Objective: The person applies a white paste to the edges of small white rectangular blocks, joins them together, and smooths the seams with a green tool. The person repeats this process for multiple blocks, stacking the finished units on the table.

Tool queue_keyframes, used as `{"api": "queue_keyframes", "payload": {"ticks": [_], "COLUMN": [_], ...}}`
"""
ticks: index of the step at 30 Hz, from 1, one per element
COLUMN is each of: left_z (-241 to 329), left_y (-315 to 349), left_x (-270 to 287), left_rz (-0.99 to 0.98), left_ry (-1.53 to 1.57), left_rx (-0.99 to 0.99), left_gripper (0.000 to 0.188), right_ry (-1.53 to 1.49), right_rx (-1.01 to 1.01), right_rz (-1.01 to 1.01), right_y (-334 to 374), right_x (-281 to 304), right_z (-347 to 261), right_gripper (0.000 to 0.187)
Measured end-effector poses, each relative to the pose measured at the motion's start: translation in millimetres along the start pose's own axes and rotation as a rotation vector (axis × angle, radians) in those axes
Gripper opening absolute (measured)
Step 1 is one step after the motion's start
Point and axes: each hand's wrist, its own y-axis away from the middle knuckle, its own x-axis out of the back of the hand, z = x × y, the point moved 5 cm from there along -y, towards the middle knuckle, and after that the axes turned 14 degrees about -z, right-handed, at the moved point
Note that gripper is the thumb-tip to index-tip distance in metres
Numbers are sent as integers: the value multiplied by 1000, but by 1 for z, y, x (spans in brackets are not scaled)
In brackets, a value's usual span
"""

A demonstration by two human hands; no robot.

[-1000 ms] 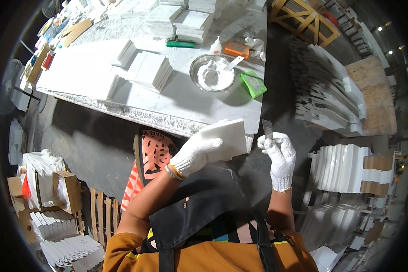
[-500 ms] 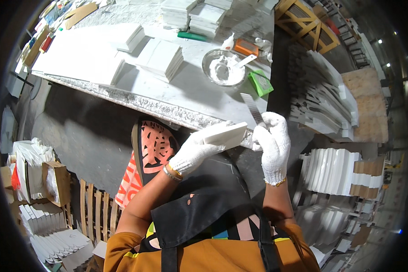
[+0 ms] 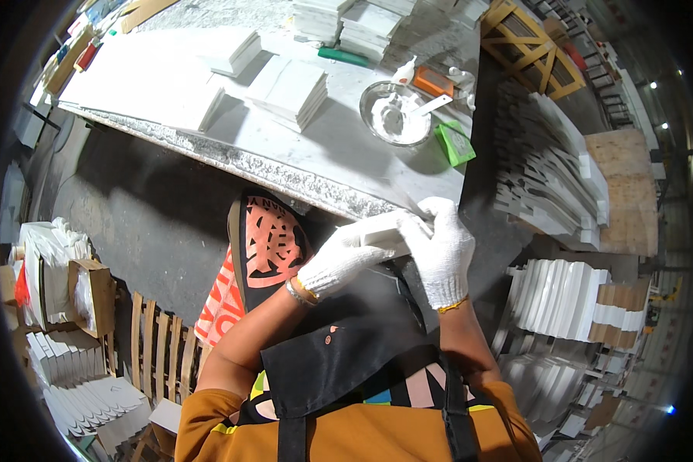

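My left hand [image 3: 343,260], in a white knit glove, is closed on a small white stone tile [image 3: 385,231] held in front of the table edge. My right hand [image 3: 443,258], gloved the same way, is closed at the tile's right end. From its fingers a thin grey blade [image 3: 410,199] sticks out, smeared by motion; its handle is hidden, so its exact kind does not show. Beyond the hands, a steel bowl [image 3: 367,123] of white paste stands on the table with a white-handled spatula [image 3: 433,105] in it. Beside the bowl sits a green box [image 3: 456,144].
The stone-topped table [image 3: 316,146] carries stacks of white tiles [image 3: 289,92], an orange box [image 3: 433,82], a white bottle [image 3: 405,71] and a green bar [image 3: 343,56]. White slabs [image 3: 547,173] lean at the right; a wooden pallet [image 3: 162,346] and a carton [image 3: 91,299] are at the left.
My right hand has moved left, in against the tile, and the blade has swung with it. The view has shifted slightly, so the table things appear further right.
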Motion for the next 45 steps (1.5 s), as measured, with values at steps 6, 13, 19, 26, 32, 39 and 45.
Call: {"api": "queue_keyframes", "payload": {"ticks": [6,13,19,26,32,39,45], "left_z": [3,-25,3,13,2,-3,-12], "left_y": [0,2,-1,-7,-20,-45,-58], "left_x": [3,45,29,33,34,19,0], "left_rz": [-10,71,152,173,126,102,72], "left_ry": [125,132,420,378,433,387,365], "left_rx": [125,-26,92,83,82,159,260], "left_gripper": [60,56,52,49,46,40,37], "right_ry": [-68,-614,-105,302,13,-1069,-1222], "right_rx": [-221,-294,-112,-50,-160,-301,-251], "right_rz": [142,-29,-129,-379,-156,-371,-287], "right_y": [-1,-33,-103,-150,-104,-2,8], "right_x": [28,26,11,-27,17,2,-16], "right_z": [67,104,106,101,117,113,133], "right_gripper": [31,14,18,25,40,62,62]}}
